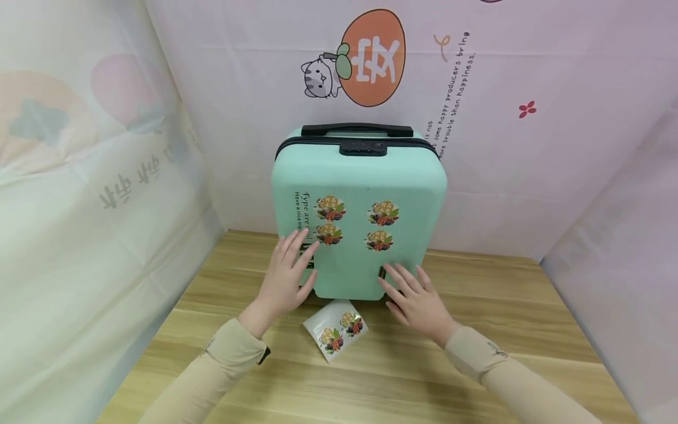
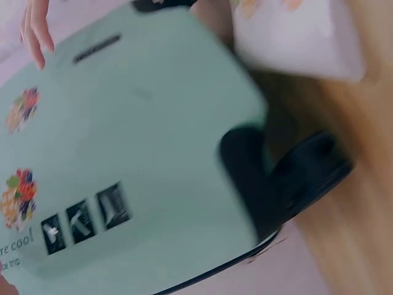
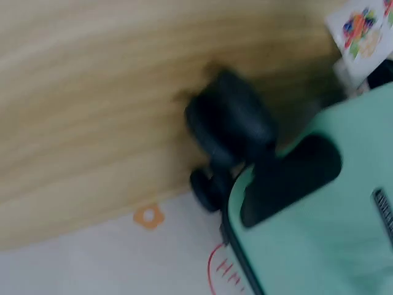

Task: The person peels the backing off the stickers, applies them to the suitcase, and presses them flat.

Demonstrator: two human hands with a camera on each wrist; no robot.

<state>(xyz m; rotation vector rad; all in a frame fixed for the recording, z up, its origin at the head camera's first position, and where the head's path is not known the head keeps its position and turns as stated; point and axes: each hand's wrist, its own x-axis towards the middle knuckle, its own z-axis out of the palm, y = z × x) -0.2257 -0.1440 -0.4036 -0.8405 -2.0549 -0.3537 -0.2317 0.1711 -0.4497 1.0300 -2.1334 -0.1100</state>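
Observation:
A mint-green suitcase (image 1: 349, 176) stands upright on the wooden table, with several round fruit stickers (image 1: 331, 209) on its front. My left hand (image 1: 283, 280) is at the lower left of that front, its fingers spread and extended over the black printed squares (image 2: 80, 221). At the lower right, the fingers of my right hand (image 1: 421, 303) reach to the small dark label (image 1: 382, 272), spread and loosely bent. Neither hand holds anything; whether each fingertip touches the shell is hard to tell. Between the hands, a white sticker sheet (image 1: 336, 331) with two fruit stickers lies before the suitcase.
Black caster wheels (image 3: 230, 120) support the suitcase's lower corner. A black carry handle (image 1: 357, 129) and combination lock (image 1: 362, 147) are at its top. Printed cloth (image 1: 529, 165) hangs close behind it and along both sides of the wooden table (image 1: 492, 306).

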